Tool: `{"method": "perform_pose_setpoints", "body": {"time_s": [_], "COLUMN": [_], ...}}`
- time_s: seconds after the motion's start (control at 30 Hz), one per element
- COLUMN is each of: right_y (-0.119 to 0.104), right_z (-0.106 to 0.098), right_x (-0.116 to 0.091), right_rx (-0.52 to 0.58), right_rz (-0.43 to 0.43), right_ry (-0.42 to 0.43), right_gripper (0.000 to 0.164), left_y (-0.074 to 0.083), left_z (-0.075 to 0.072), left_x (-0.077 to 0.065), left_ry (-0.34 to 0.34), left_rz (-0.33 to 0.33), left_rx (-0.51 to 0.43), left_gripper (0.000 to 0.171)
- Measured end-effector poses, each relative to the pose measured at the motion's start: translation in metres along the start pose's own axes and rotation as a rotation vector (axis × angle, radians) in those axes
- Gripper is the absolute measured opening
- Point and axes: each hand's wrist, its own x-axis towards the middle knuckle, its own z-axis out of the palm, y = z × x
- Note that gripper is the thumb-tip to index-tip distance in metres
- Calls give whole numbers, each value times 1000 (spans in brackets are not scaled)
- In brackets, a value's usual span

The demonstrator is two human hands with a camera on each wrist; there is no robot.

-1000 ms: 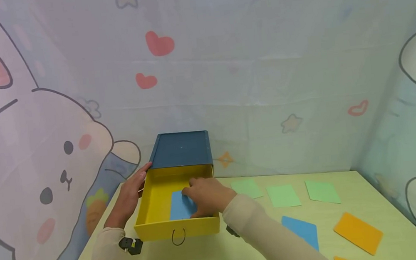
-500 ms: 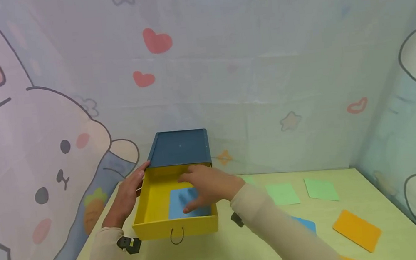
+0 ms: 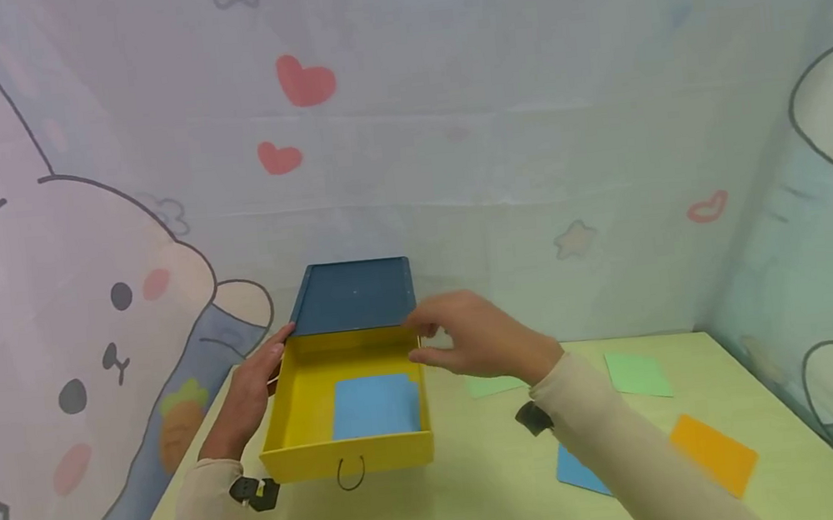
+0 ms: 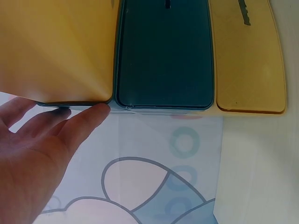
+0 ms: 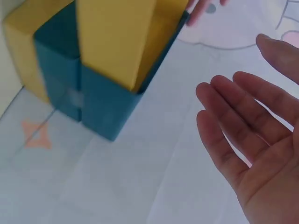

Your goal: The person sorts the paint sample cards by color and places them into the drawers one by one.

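Observation:
A small chest of drawers has a dark blue top (image 3: 355,295). Its yellow top drawer (image 3: 349,459) stands pulled out, with a thin loop handle in front. Inside, toward the right, lie flat blue cards (image 3: 374,406), overlapping. My left hand (image 3: 249,393) rests against the chest's left side; in the left wrist view its straight fingers touch the edge beside the open drawer. My right hand (image 3: 480,337) hovers at the drawer's right rim, holding nothing. Its fingers look relaxed and apart from the thumb in the right wrist view, where the hand (image 5: 266,149) is well away from the chest.
On the table's right side lie green sheets (image 3: 637,374), a blue card (image 3: 580,472) partly under my right forearm, and an orange card (image 3: 713,451). A cartoon-printed cloth (image 3: 475,162) hangs close behind the chest.
My right hand has let go of a blue card inside the drawer, opened, and moved up and right out of it. The left hand stays at the chest's side.

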Motion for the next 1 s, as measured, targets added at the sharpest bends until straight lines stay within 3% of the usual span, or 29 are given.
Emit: {"method": "perform_pose_setpoints", "body": {"time_s": [0.13,0.3,0.43,0.73,1.0], "right_y": [20,43,59,82,99], "right_z": [-2,5,19,54,82], "right_x": [-27,-59,-84,-124,-165], "right_rx": [8,28,40,27,94], "right_rz": [57,180,262,407,534], "right_ry": [26,-20,-56,-184,-263], "right_gripper": [30,33,36,61,71], "left_y": [0,-1,-4,-7,-5], "left_z": [1,1,3,1,1], "left_x": [3,4,2,2,-1], "left_ry": [1,2,-2,0,7], "left_rz": [6,8,4,27,20], "left_rx": [-1,9,3,-3,-2], "left_gripper": [58,59,61,59,57]}}
